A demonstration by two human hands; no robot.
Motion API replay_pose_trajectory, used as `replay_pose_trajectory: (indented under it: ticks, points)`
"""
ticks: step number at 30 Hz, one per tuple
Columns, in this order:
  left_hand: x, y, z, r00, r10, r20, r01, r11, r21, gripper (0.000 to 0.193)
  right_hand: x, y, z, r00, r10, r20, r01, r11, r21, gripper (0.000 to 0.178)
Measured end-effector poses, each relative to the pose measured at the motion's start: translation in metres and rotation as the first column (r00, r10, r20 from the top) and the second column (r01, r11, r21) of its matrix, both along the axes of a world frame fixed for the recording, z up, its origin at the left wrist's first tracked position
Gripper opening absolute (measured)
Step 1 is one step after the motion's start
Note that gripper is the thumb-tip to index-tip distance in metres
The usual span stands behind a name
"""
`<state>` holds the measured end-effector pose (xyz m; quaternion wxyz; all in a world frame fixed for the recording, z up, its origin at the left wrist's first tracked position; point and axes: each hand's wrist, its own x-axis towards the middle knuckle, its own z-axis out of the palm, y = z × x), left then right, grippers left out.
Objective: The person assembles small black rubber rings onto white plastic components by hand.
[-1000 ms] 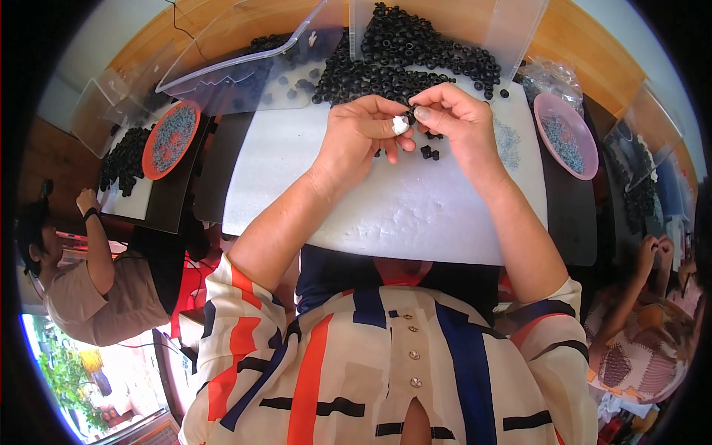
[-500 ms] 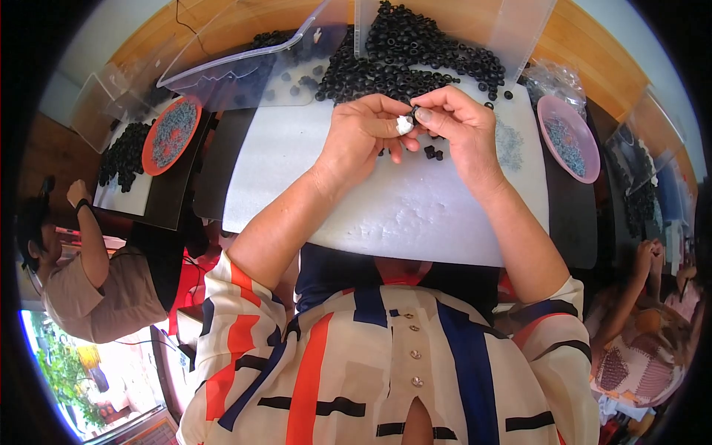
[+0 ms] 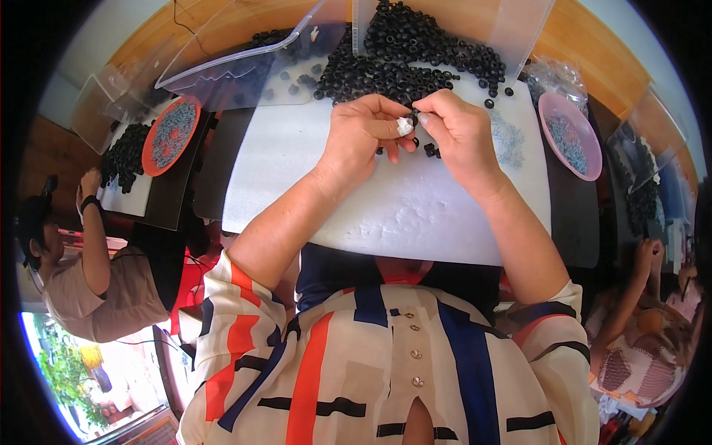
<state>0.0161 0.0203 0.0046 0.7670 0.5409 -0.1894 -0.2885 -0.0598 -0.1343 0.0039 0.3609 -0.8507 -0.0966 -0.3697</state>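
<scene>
Above the far middle of a white foam sheet (image 3: 334, 215), both my hands meet around a small black round part (image 3: 413, 116). My left hand (image 3: 362, 135), its thumb tip wrapped in white tape (image 3: 404, 126), pinches that part between thumb and fingers. Against its upper right side, my right hand (image 3: 461, 137) has thumb and forefinger pressed together; whatever lies between those tips is hidden. A few loose black pieces (image 3: 431, 150) lie on the sheet just under my hands. A large heap of black ring-shaped parts (image 3: 404, 44) spreads beyond them.
Clear plastic bins (image 3: 245, 67) lie tipped at the back. Tiny pale blue pieces (image 3: 508, 141) are scattered right of my hand. A pink bowl (image 3: 593, 159) stands at right, an orange bowl (image 3: 151, 159) at left. Co-workers sit at left (image 3: 96, 285) and right (image 3: 638, 341).
My right fingers have closed tighter and curled in at the black part. A black ring now shows below my fingertips. The left co-worker's hand has shifted toward their black pile.
</scene>
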Motion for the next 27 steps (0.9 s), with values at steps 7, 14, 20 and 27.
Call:
replay_pose_trajectory:
  ticks: [7,14,20,27]
  points:
    - [-0.0049,-0.003,-0.0022,0.996,0.039,0.082,-0.042,0.998,0.036,0.015,-0.001,-0.0013,-0.0003,1.0,-0.019,-0.022,0.019,1.0,-0.012,0.006]
    - [-0.0027,-0.0005,-0.0034,0.997,0.002,0.083,-0.007,0.997,0.07,0.012,0.0012,0.0016,-0.0024,0.998,-0.047,-0.029,0.045,0.996,-0.074,0.004]
    - [-0.0013,0.0,-0.0017,1.0,0.005,0.029,-0.007,0.998,0.069,0.012,0.0034,-0.0039,0.0007,0.974,0.1,-0.201,-0.069,0.986,0.154,0.007]
    - [-0.001,-0.0009,-0.003,1.0,0.005,0.015,-0.005,1.0,0.021,0.013,0.005,-0.0007,-0.0033,0.999,0.041,0.026,-0.04,0.998,-0.041,0.009]
